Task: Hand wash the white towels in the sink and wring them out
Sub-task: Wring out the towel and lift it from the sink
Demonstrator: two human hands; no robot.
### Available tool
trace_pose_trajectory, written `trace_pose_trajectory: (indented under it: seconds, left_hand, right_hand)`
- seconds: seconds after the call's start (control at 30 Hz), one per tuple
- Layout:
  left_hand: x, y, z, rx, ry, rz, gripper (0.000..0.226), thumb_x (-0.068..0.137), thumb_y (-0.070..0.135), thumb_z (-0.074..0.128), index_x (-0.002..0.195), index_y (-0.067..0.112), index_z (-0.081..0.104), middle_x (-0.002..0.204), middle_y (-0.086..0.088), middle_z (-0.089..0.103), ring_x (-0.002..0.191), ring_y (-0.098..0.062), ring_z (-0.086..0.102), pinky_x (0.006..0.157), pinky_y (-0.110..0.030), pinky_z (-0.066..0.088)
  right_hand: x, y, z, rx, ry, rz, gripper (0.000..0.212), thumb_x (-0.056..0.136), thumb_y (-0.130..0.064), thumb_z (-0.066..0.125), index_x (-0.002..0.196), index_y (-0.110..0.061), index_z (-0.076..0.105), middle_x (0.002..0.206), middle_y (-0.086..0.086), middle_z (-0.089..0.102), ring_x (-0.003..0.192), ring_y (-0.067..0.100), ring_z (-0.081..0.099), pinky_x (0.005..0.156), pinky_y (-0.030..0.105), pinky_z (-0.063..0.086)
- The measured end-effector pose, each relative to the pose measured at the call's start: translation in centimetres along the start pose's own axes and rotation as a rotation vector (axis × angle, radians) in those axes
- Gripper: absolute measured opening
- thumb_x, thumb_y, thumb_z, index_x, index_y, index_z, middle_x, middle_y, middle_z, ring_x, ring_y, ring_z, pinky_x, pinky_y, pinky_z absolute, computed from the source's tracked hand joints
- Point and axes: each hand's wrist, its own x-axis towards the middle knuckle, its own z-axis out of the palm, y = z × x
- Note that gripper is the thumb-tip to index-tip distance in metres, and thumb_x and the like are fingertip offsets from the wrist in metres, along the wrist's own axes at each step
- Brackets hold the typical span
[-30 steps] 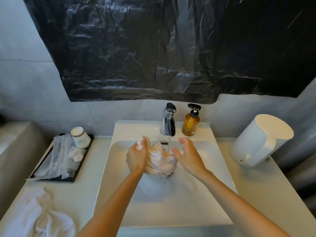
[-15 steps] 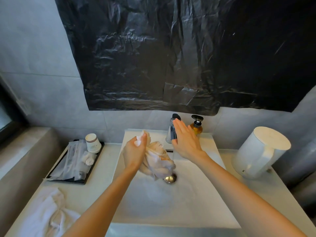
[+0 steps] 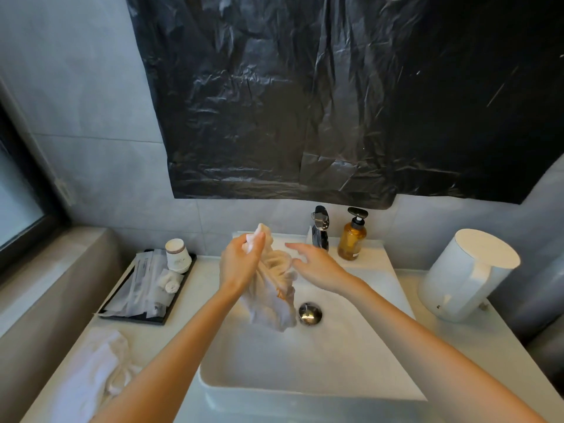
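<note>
My left hand [image 3: 238, 264] grips a bunched wet white towel [image 3: 273, 297] near its top, and the cloth hangs down over the white sink [image 3: 305, 370], just left of the metal drain [image 3: 310, 313]. My right hand [image 3: 314, 265] hovers beside the towel with its fingers spread and relaxed, close to the cloth's right side and holding nothing. The chrome faucet [image 3: 319, 228] stands behind the hands; no water stream shows. A second white towel [image 3: 91, 367] lies crumpled on the counter at the lower left.
An amber soap pump bottle [image 3: 352, 238] stands right of the faucet. A white kettle [image 3: 467, 273] sits on the right counter. A black tray [image 3: 146, 288] with packets, paper cups and a rolled cloth lies left of the sink. Black plastic sheeting covers the wall.
My right hand left the faucet handle and came back down beside the towel. My left hand lifted the towel a little higher over the basin. The water stream seen earlier is gone.
</note>
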Motion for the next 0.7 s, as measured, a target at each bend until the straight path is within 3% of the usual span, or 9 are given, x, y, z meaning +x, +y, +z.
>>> trace_pose_trajectory:
  seconds: [0.1,0.23,0.33,0.4,0.5,0.6,0.63,0.7]
  left_hand:
    - [-0.5,-0.7,-0.3,-0.049,-0.080,0.011,0.037,0.090,0.060,0.049,0.069,0.035,0.066,0.074,0.007,0.072,0.079,-0.012,0.069,0.071,-0.035,0.054]
    - [-1.8,-1.2,-1.5,-0.222,-0.121,-0.098,0.030,0.097,0.040,0.054,0.076,0.021,0.064,0.076,0.007,0.072,0.079,-0.008,0.067,0.071,-0.024,0.051]
    - [-2.6,-2.5,-2.6,-0.333,-0.169,-0.226,0.037,0.095,0.049,0.055,0.079,0.016,0.062,0.079,0.004,0.069,0.080,-0.010,0.065,0.076,-0.026,0.051]
    - [-3.3,-3.4,-3.2,-0.343,-0.186,-0.257,0.047,0.086,0.060,0.057,0.082,0.014,0.063,0.083,-0.004,0.068,0.085,-0.018,0.065,0.084,-0.038,0.050]
    - [-3.8,-3.3,-4.3,-0.362,-0.180,-0.267,0.052,0.083,0.063,0.059,0.089,0.012,0.066,0.089,-0.009,0.071,0.091,-0.021,0.067,0.087,-0.038,0.050]
    - [-3.3,-2.3,-5.7,-0.334,-0.197,-0.226,0.050,0.088,0.055,0.057,0.093,0.006,0.066,0.084,-0.001,0.068,0.088,-0.014,0.064,0.087,-0.035,0.049]
    - [-3.1,-1.9,-6.1,-0.312,-0.210,-0.205,0.043,0.091,0.050,0.055,0.092,0.009,0.067,0.082,0.005,0.067,0.086,-0.009,0.063,0.085,-0.031,0.048]
    - [-2.6,-0.9,-6.8,-0.277,-0.240,-0.165,0.031,0.094,0.047,0.052,0.086,0.023,0.069,0.078,0.014,0.066,0.083,-0.002,0.061,0.081,-0.025,0.046]
  right_hand:
    - [-0.9,-1.1,2.7,0.350,-0.118,0.073,0.047,0.095,-0.024,0.055,0.141,-0.023,0.043,0.128,-0.012,0.049,0.121,0.010,0.049,0.089,0.025,0.048]
    - [-1.0,-0.2,6.1,0.516,0.065,0.172,0.015,0.091,-0.030,0.063,0.103,-0.027,0.055,0.106,-0.006,0.058,0.103,0.019,0.061,0.084,0.042,0.055]
    - [-1.2,-0.3,7.5,0.558,0.094,0.201,0.013,0.092,-0.029,0.062,0.087,-0.020,0.053,0.094,-0.001,0.059,0.089,0.020,0.059,0.075,0.046,0.056]
    - [-1.4,-0.6,8.3,0.528,0.057,0.191,0.014,0.093,-0.027,0.060,0.086,-0.018,0.051,0.093,0.002,0.059,0.085,0.019,0.057,0.072,0.046,0.057]
    - [-1.5,-0.9,8.7,0.508,0.027,0.183,0.011,0.092,-0.027,0.061,0.091,-0.020,0.053,0.097,0.004,0.062,0.089,0.021,0.060,0.082,0.050,0.056]
    - [-1.4,-1.8,8.0,0.549,-0.078,0.155,0.028,0.089,-0.022,0.067,0.112,-0.026,0.051,0.097,0.003,0.059,0.090,0.018,0.061,0.078,0.037,0.054]
    - [-1.3,-2.2,7.6,0.520,-0.121,0.133,0.035,0.088,-0.022,0.068,0.118,-0.027,0.052,0.095,0.000,0.060,0.090,0.016,0.060,0.077,0.031,0.053]
    - [-1.2,-3.2,6.8,0.452,-0.172,0.059,0.028,0.088,-0.022,0.069,0.114,-0.023,0.060,0.088,-0.009,0.060,0.083,0.007,0.058,0.072,0.020,0.048]
